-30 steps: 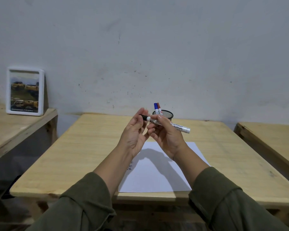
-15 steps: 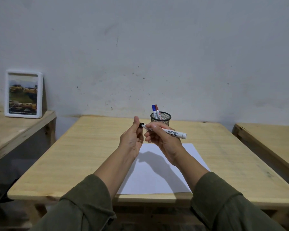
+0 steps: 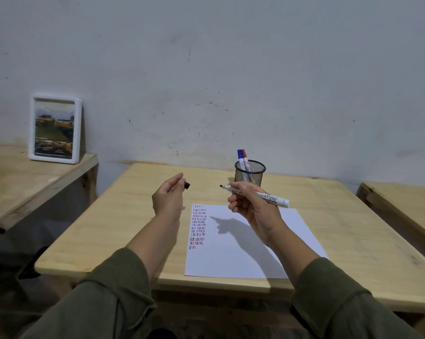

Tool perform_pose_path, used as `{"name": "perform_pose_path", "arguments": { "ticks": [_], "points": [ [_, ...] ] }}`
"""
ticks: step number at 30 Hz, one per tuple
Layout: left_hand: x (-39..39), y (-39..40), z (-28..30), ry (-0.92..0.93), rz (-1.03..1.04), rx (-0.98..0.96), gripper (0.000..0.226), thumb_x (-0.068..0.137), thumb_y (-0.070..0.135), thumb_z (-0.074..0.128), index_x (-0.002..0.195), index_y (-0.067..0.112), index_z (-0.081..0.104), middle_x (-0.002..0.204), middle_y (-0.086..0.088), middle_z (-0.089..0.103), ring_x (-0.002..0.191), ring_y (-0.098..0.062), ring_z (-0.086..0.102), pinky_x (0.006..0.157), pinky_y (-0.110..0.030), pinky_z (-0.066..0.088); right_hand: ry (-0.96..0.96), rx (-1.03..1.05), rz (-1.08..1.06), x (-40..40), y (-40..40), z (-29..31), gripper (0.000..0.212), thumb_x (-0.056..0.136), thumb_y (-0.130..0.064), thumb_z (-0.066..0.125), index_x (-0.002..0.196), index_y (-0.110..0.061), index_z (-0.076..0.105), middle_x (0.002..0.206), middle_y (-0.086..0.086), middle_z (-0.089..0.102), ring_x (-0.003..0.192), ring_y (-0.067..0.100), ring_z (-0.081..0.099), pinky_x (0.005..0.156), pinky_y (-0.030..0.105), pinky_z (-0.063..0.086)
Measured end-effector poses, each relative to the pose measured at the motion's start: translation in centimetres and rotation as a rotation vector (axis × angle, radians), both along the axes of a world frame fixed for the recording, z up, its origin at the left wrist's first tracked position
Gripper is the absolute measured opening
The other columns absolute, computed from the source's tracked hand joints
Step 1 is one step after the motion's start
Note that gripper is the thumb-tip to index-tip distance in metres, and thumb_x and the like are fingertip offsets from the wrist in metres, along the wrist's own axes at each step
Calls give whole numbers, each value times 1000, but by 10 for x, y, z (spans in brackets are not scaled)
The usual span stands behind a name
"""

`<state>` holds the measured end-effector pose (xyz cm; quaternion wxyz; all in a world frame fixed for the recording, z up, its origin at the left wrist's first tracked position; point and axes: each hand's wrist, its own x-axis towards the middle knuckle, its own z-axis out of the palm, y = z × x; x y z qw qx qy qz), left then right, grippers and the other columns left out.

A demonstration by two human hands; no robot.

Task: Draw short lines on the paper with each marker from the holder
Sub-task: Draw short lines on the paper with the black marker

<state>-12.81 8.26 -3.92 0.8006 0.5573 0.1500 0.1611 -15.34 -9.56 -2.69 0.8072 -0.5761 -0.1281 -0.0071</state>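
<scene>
Two hands up at frame centre, above the surface. Right hand, grip closed on one uncapped marker, bare tip pointing left, held over the paper. Left hand pinches one dark cap, well apart from the tip. One paper flat on the surface, rows of short lines down its left edge. One mesh holder behind it, two markers inside: blue, red. One framed picture upper left.
</scene>
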Motion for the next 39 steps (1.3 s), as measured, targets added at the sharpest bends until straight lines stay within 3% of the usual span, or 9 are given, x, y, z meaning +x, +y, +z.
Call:
{"name": "perform_pose_path", "arguments": {
  "ticks": [5,9,13,17,23,31,34,37,39],
  "points": [
    [6,25,-21,59,74,13,27,80,10,65,99,28,62,109,2,71,92,-14,66,83,-37,53,22,8,2,4,10,-3,22,95,-12,47,89,-6,68,65,8,64,56,16,58,58,22,51],
    [9,34,-26,148,97,233,34,78,12,65,109,23,60,104,6,70,86,-12,64,82,-30,52,27,5,12,8,19,-2,23,95,-11,48,86,-8,69,64,8,64,56,17,59,58,23,51],
    [15,42,-32,249,71,437,37,76,8,62,111,19,60,108,3,71,85,-12,62,62,-19,42,29,-8,13,10,25,0,22,95,-11,48,86,-7,68,65,9,64,56,17,59,58,23,51],
    [23,47,-36,348,17,631,38,74,12,64,111,20,61,108,4,72,97,-15,61,76,-22,43,35,-10,11,12,27,2,22,95,-11,48,87,-7,68,66,9,64,55,17,58,58,23,51],
    [29,52,-36,404,3,634,39,64,19,67,103,23,66,106,-1,71,97,-24,67,87,-34,54,49,-29,-1,14,23,1,21,95,-12,48,89,-5,67,67,10,63,56,17,58,58,23,51],
    [7,52,-39,266,-40,684,57,72,31,75,124,20,56,127,-3,62,116,-16,57,103,-34,40,46,-31,6,10,23,0,21,95,-13,48,91,-4,67,66,9,63,56,17,58,58,23,52],
    [-11,51,-37,228,10,664,59,72,35,74,126,22,51,128,-1,58,110,-14,58,97,-34,44,58,-56,3,6,22,-2,22,95,-14,48,92,-6,67,64,8,64,55,17,58,57,23,51],
    [-33,48,-36,182,-26,713,50,79,32,70,124,21,52,119,6,54,81,-1,55,74,-19,41,91,-117,3,1,22,-7,20,94,-13,47,98,-7,67,62,9,63,52,18,57,56,23,50],
    [-46,43,-36,138,-97,775,40,80,31,68,118,23,56,116,7,58,83,-1,56,63,-13,38,111,-148,12,-3,23,-14,17,92,-7,50,98,-4,66,61,9,62,52,18,57,55,23,49]
  ]
}}
